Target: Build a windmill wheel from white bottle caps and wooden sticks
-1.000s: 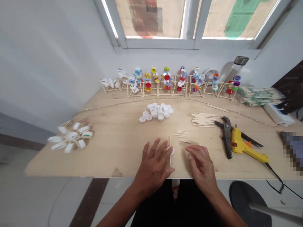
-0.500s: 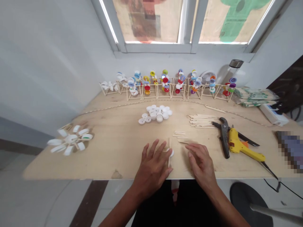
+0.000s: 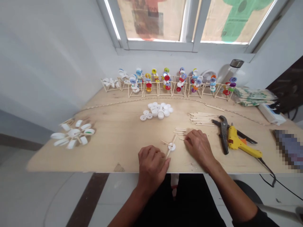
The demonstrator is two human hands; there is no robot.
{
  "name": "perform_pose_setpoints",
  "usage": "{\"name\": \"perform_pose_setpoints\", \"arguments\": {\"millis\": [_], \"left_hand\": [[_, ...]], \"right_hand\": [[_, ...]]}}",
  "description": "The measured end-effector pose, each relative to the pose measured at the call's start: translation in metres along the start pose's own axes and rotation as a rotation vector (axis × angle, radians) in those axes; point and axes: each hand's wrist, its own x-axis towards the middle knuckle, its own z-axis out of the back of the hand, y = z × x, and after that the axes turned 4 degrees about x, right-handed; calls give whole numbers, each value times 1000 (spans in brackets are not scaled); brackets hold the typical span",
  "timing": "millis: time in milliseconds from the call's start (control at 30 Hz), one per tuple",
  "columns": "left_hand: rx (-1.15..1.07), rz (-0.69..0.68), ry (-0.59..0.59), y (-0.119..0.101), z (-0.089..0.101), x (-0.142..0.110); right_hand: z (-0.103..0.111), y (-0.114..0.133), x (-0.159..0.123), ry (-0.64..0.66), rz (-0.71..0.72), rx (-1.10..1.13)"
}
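Observation:
A white bottle cap (image 3: pixel 173 147) lies on the table with thin wooden sticks (image 3: pixel 174 139) joined across it, a long one and a shorter one off to the left. My left hand (image 3: pixel 151 164) is closed, with thumb and forefinger pinching the near end of the long stick. To the right of the cap, my right hand (image 3: pixel 198 145) is curled down to the tabletop, fingertips closed on a short wooden stick (image 3: pixel 181 139) whose left end shows. Several more short sticks (image 3: pixel 180 129) lie just beyond those fingers.
White caps (image 3: pixel 161 115) are clustered mid-table; a wheel of caps (image 3: pixel 74 133) sits left. On the right are longer sticks (image 3: pixel 201 118), black-handled cutters (image 3: pixel 223 135) and a yellow glue gun (image 3: pixel 236 141) with its cord. Colourful cap wheels on stick frames (image 3: pixel 167 85) line the wall.
My left hand has drawn back toward me and closed from lying flat, uncovering and tilting the cap with sticks. My right hand has moved forward and turned palm down onto the short sticks.

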Motion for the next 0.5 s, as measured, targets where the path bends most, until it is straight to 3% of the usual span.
{"name": "perform_pose_setpoints", "arguments": {"millis": [167,367,500], "left_hand": [[2,39,25,-6,-5,-1],[-158,78,15,-12,5,1],[-254,10,-23,-17,10,8]], "right_hand": [[9,0,-12,-9,-50,67],[23,20,-33,137,-315,851],[27,36,-38,192,-359,1088]]}}
